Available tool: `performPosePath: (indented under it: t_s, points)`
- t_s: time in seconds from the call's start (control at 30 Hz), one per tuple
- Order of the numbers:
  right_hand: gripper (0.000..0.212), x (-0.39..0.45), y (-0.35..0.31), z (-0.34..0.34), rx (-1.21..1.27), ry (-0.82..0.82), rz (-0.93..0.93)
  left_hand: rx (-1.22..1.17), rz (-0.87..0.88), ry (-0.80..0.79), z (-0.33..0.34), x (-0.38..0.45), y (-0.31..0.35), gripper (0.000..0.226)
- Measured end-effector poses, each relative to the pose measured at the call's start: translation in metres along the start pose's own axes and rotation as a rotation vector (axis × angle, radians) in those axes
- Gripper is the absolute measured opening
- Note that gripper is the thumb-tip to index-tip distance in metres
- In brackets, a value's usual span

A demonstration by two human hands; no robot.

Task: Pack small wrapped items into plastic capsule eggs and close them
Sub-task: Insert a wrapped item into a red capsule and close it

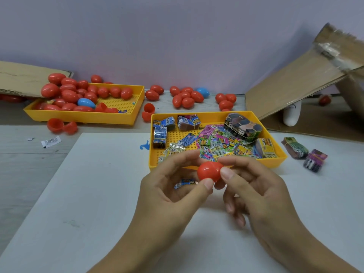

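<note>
Both hands, left (169,186) and right (254,186), pinch a red egg (209,172). Near tray (216,165) holds packets (216,143); far-left tray (82,116) holds eggs (69,93).

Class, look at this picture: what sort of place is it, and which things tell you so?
Probably a makeshift hand-packing workstation. Yellow trays hold heaps of red capsule eggs and small wrapped items, opened cardboard boxes stand around, and both hands hold a red egg.
</note>
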State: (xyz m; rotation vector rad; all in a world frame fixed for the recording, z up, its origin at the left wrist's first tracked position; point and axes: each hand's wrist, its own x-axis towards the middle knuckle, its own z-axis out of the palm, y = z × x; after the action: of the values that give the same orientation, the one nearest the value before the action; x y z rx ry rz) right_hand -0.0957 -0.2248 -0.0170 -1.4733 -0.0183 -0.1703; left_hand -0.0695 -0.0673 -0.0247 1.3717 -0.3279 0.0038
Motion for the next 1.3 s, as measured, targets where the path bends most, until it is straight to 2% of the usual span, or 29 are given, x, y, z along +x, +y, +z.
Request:
performPosePath:
  t_s: [0.13,0.2,0.3,0.37,0.47,0.63,0.77,0.9,1.0,1.1,1.2,1.23,1.3]
  points:
    - [0.014,0.001,0.000,-0.001,0.023,-0.004,0.005,0.084,0.038,-0.051,0.000,-0.001,-0.006,0.068]
    - [0.009,-0.001,0.000,-0.002,-0.011,-0.056,-0.023,0.154,0.048,-0.090,0.000,-0.002,-0.006,0.063]
    - [0.018,-0.003,-0.002,-0.001,-0.090,-0.123,-0.070,0.208,0.066,-0.109,0.001,-0.003,-0.003,0.036]
    - [0.026,-0.005,-0.002,-0.001,-0.121,-0.164,-0.072,0.245,0.074,-0.083,0.001,-0.003,0.000,0.028]
    - [0.034,-0.007,-0.001,0.001,-0.134,-0.180,-0.049,0.318,0.064,-0.053,0.000,-0.004,0.002,0.032]
    - [0.043,-0.007,0.000,0.003,-0.148,-0.073,-0.033,0.310,0.081,-0.027,0.003,-0.006,0.002,0.051]
    - [0.041,-0.005,-0.002,0.002,-0.156,-0.083,-0.022,0.301,0.149,-0.068,0.002,-0.006,0.002,0.047]
    - [0.032,-0.004,-0.002,0.000,-0.060,-0.096,0.007,0.168,0.013,-0.118,0.000,-0.003,0.004,0.045]
    - [0.028,-0.006,-0.002,0.001,-0.080,-0.136,-0.004,0.019,-0.120,-0.133,-0.003,0.002,0.005,0.037]
    - [0.027,-0.005,0.000,-0.002,-0.284,-0.030,-0.125,-0.160,-0.245,-0.092,-0.006,0.007,0.006,0.043]
    - [0.007,0.002,0.001,-0.014,-0.654,0.172,-0.357,-0.234,-0.286,-0.101,-0.006,0.010,0.006,0.046]
    - [0.010,0.004,0.001,-0.017,-0.756,0.206,-0.397,-0.254,-0.297,-0.102,-0.006,0.010,0.006,0.048]
    - [0.039,0.009,0.001,-0.023,-0.943,0.195,-0.410,-0.304,-0.326,-0.094,-0.006,0.009,0.006,0.049]
